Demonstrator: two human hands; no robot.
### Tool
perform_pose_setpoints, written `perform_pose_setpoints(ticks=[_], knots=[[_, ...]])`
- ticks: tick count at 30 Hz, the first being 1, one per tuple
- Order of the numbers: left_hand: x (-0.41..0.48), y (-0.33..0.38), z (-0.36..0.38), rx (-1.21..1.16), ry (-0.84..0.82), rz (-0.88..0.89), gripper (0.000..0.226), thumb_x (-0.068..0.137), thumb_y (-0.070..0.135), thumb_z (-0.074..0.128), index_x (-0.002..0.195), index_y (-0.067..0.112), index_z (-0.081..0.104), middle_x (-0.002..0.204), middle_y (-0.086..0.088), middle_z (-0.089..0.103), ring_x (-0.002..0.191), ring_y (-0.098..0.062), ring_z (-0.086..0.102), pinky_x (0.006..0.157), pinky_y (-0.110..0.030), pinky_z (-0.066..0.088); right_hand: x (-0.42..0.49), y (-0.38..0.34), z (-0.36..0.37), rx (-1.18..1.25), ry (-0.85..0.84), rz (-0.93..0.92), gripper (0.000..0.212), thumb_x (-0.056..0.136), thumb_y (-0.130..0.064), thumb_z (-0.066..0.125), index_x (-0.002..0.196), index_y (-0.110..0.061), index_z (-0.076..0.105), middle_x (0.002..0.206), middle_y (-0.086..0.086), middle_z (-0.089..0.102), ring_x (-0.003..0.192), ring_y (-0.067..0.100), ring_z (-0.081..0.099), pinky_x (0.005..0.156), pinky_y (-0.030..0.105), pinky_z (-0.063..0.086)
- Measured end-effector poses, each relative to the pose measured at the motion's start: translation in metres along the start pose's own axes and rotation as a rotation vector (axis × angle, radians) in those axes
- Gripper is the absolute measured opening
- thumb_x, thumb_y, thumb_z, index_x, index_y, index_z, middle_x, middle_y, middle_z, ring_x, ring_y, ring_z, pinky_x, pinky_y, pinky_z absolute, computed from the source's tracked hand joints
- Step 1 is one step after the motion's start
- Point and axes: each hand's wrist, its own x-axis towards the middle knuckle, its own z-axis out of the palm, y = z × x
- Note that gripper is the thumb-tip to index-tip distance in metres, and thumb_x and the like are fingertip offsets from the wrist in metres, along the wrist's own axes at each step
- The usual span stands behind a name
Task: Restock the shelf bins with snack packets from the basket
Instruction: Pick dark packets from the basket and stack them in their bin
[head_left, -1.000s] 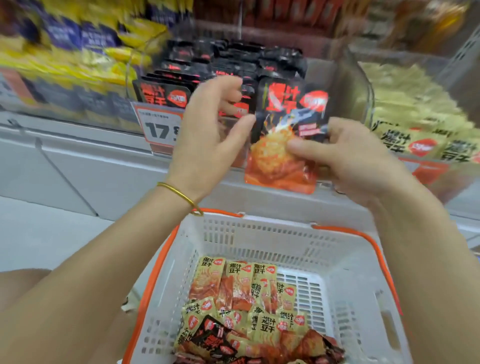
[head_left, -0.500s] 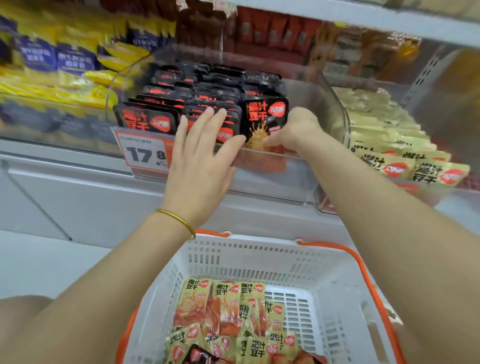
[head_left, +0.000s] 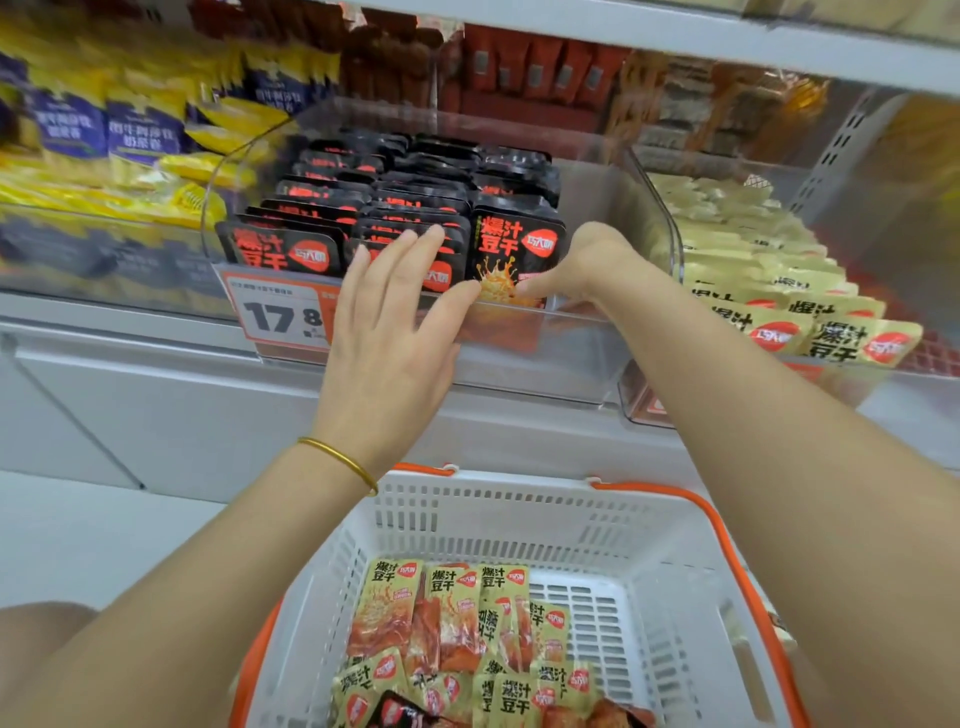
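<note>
The left hand (head_left: 387, 332) lays its fingers (head_left: 410, 260) flat on the centre-row packets (head_left: 441, 275) at the front of the middle bin (head_left: 571, 358). Directly right of these fingers the front packet (head_left: 511, 249) stands upright, heading the right row. The right hand (head_left: 582, 265) pinches it, thumb on its front face. The price tag (head_left: 275, 312) hangs on the bin's front wall, left of and below the fingers. More packet rows stand behind the fingertips. The right bin (head_left: 639, 400) sits right of the right hand, and the left bin (head_left: 104, 260) is well left of the fingers. The basket (head_left: 519, 488) lies below both wrists and holds snack packets (head_left: 457, 623).
</note>
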Motion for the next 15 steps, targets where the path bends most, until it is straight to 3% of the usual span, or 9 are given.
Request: perform_pose_setpoints(ticks=[2, 5, 7, 9, 11, 13, 15], knots=[[-0.004, 0.006, -0.004, -0.002, 0.054, 0.007, 0.034, 0.08, 0.006, 0.059, 0.114, 0.011, 0.063, 0.137, -0.018, 0.048, 0.126, -0.034, 0.039, 0.107, -0.05, 0.03, -0.013, 0.003, -0.005, 0.101, 0.136, -0.051, 0.045, 0.076, -0.034, 0.079, 0.074, -0.009, 0.042, 0.072, 0.003, 0.049, 0.065, 0.019, 0.052, 0.054, 0.027, 0.037], [-0.012, 0.016, -0.015, -0.028, 0.045, 0.016, 0.029, 0.079, 0.006, 0.063, 0.107, 0.013, 0.066, 0.129, -0.014, 0.055, 0.117, -0.031, 0.044, 0.096, -0.044, 0.034, -0.051, 0.014, -0.004, 0.292, 0.417, -0.23, 0.042, 0.075, -0.026, 0.079, 0.076, -0.02, 0.038, 0.083, 0.002, 0.053, 0.078, 0.025, 0.059, 0.062, 0.034, 0.041], [-0.025, 0.02, -0.021, -0.026, -0.069, 0.05, 0.028, 0.075, 0.006, 0.062, 0.102, 0.012, 0.066, 0.126, -0.014, 0.057, 0.115, -0.029, 0.042, 0.091, -0.042, 0.033, -0.078, 0.026, 0.02, 0.396, 0.402, -0.321, 0.042, 0.077, -0.02, 0.075, 0.069, -0.024, 0.034, 0.074, 0.001, 0.054, 0.069, 0.025, 0.064, 0.06, 0.04, 0.048], [-0.042, 0.019, -0.023, 0.027, -0.246, 0.101, 0.029, 0.07, 0.006, 0.061, 0.098, 0.01, 0.064, 0.125, -0.015, 0.057, 0.114, -0.029, 0.042, 0.087, -0.042, 0.03, -0.092, 0.042, 0.067, 0.407, 0.193, -0.269, 0.034, 0.082, -0.01, 0.067, 0.067, -0.023, 0.04, 0.07, 0.002, 0.058, 0.062, 0.025, 0.067, 0.058, 0.04, 0.051], [-0.061, 0.019, -0.023, 0.064, -0.401, 0.109, 0.03, 0.065, 0.005, 0.061, 0.095, 0.009, 0.063, 0.124, -0.018, 0.056, 0.112, -0.03, 0.041, 0.083, -0.041, 0.028, -0.098, 0.058, 0.128, 0.258, -0.151, -0.181, 0.022, 0.086, -0.005, 0.059, 0.069, -0.016, 0.051, 0.075, 0.011, 0.067, 0.066, 0.029, 0.069, 0.062, 0.039, 0.056], [-0.077, 0.018, -0.024, 0.058, -0.492, 0.083, 0.032, 0.062, 0.003, 0.064, 0.093, 0.007, 0.063, 0.122, -0.02, 0.057, 0.108, -0.03, 0.039, 0.078, -0.04, 0.026, -0.105, 0.073, 0.192, 0.074, -0.468, -0.187, 0.012, 0.089, -0.007, 0.057, 0.079, -0.007, 0.064, 0.089, 0.014, 0.07, 0.077, 0.027, 0.07, 0.072, 0.037, 0.057], [-0.091, 0.017, -0.023, 0.055, -0.542, 0.046, 0.034, 0.06, 0.0, 0.068, 0.093, 0.006, 0.064, 0.119, -0.02, 0.058, 0.106, -0.032, 0.045, 0.076, -0.039, 0.026, -0.117, 0.083, 0.246, -0.021, -0.672, -0.233, 0.017, 0.089, -0.017, 0.063, 0.092, -0.002, 0.07, 0.1, 0.01, 0.071, 0.088, 0.023, 0.067, 0.08, 0.033, 0.053]])
